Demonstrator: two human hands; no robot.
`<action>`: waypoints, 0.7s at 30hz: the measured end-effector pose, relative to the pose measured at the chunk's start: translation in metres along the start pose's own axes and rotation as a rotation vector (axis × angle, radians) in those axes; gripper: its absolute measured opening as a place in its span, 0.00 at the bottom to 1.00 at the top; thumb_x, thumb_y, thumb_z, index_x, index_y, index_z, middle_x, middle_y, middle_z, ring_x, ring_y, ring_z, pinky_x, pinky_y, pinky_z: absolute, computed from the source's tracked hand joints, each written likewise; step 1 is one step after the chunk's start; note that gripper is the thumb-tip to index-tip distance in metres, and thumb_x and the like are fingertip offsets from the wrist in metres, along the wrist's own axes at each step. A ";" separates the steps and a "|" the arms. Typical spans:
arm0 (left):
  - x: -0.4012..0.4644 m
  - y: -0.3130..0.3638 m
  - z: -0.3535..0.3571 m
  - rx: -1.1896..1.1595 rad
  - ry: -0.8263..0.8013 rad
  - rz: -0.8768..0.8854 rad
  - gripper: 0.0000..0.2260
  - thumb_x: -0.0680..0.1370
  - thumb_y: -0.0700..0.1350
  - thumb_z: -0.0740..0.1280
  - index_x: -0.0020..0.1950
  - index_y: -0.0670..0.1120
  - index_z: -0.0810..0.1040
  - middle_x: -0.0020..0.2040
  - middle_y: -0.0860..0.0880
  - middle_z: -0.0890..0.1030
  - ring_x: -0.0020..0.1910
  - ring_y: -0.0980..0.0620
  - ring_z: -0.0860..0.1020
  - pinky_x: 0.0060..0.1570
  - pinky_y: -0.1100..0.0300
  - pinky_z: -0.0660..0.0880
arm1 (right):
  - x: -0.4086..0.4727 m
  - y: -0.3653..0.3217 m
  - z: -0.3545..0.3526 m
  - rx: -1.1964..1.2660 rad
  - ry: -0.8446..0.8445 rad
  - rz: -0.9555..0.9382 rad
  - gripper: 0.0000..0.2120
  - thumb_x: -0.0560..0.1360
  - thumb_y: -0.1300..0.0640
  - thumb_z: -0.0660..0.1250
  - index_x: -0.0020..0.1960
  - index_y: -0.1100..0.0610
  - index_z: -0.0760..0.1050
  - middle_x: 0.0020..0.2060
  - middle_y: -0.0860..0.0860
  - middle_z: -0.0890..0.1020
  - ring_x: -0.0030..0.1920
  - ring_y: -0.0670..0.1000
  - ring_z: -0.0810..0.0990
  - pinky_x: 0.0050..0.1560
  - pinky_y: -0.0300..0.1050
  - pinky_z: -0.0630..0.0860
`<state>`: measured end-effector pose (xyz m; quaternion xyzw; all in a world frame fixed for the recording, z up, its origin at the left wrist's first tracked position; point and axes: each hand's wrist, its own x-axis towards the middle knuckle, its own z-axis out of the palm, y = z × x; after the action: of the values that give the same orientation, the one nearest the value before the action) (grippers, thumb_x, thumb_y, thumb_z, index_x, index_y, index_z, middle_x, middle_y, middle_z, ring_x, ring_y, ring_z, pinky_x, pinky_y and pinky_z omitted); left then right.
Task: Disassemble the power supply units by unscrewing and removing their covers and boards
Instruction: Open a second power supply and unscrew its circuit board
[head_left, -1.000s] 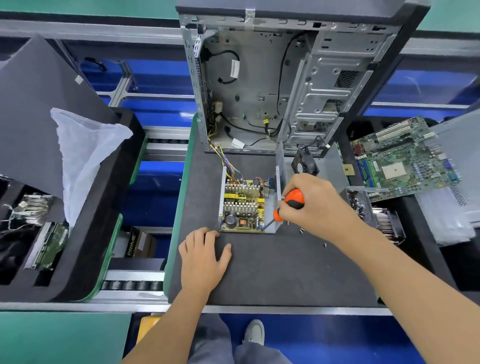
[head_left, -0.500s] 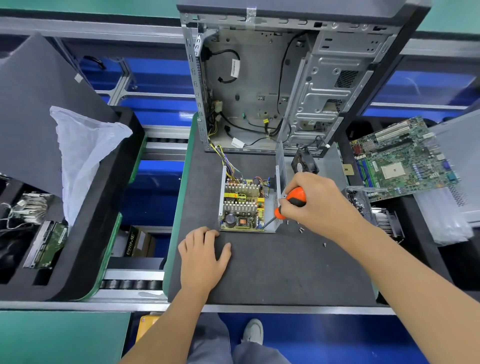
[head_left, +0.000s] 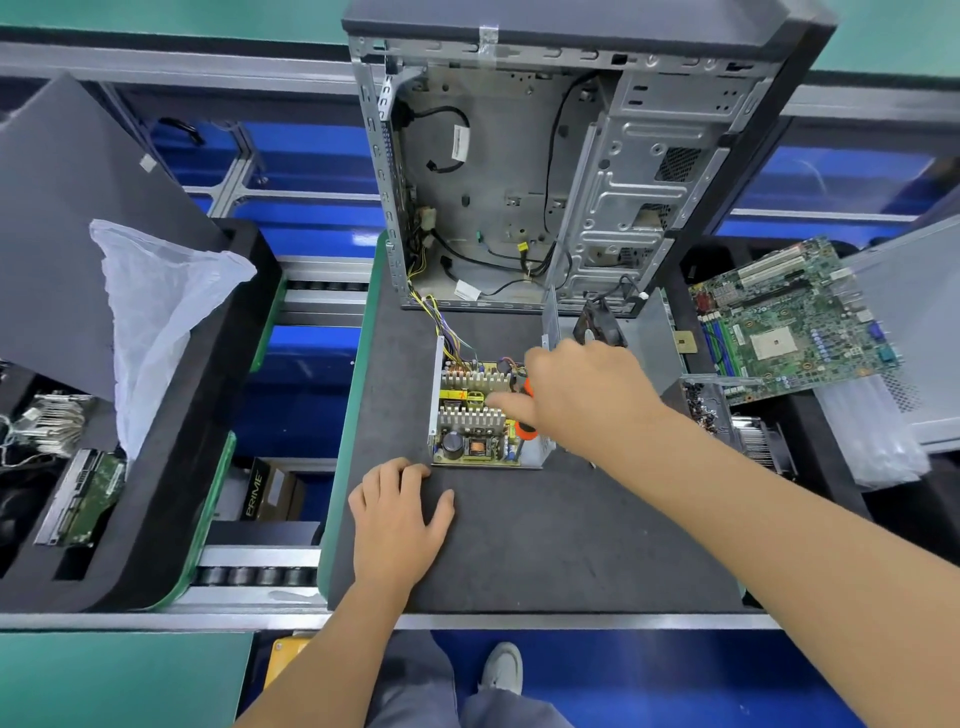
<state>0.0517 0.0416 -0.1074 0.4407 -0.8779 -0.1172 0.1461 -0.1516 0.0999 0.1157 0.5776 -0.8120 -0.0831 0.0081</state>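
An opened power supply unit (head_left: 470, 447) lies on the black mat (head_left: 519, 545), its board with heat sinks and yellow parts exposed and its wires running into the computer case (head_left: 498, 187). My right hand (head_left: 576, 389) reaches over the board and grips an orange-handled screwdriver (head_left: 525, 430); the tip is hidden under the hand. My left hand (head_left: 400, 512) rests flat on the mat just in front of the unit. The removed metal cover (head_left: 649, 343) with a fan (head_left: 597, 327) stands behind my right hand.
A green motherboard (head_left: 789, 322) lies at the right beside a heat sink (head_left: 761, 441). Loose screws (head_left: 592, 464) sit on the mat right of the unit. At the left, a black foam tray (head_left: 171, 467) holds a white plastic bag (head_left: 161, 312) and a hard drive (head_left: 83, 499).
My right hand has moved left with the screwdriver, from the unit's right wall to over the board. My left hand has stayed in place.
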 end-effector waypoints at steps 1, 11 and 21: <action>0.000 0.000 -0.001 -0.008 0.000 0.002 0.19 0.77 0.63 0.58 0.57 0.51 0.77 0.57 0.50 0.76 0.59 0.48 0.71 0.59 0.47 0.69 | 0.003 -0.002 -0.001 0.013 -0.020 -0.025 0.24 0.78 0.32 0.56 0.45 0.55 0.64 0.30 0.49 0.59 0.42 0.58 0.77 0.33 0.46 0.62; 0.018 0.025 -0.029 -0.426 0.216 -0.116 0.17 0.79 0.56 0.59 0.54 0.43 0.76 0.52 0.47 0.75 0.52 0.49 0.71 0.54 0.56 0.64 | 0.008 0.022 -0.005 0.240 -0.278 -0.160 0.10 0.79 0.53 0.65 0.59 0.51 0.69 0.50 0.50 0.68 0.49 0.56 0.72 0.45 0.50 0.69; 0.101 0.058 -0.052 -0.815 -0.208 -0.494 0.19 0.84 0.58 0.51 0.64 0.51 0.75 0.58 0.51 0.77 0.57 0.50 0.73 0.55 0.54 0.68 | -0.001 0.025 -0.012 -0.020 -0.223 -0.134 0.34 0.76 0.32 0.41 0.64 0.56 0.67 0.39 0.51 0.66 0.46 0.60 0.74 0.39 0.50 0.68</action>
<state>-0.0300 -0.0106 -0.0239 0.5287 -0.6398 -0.5258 0.1862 -0.1734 0.1070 0.1309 0.6175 -0.7667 -0.1552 -0.0822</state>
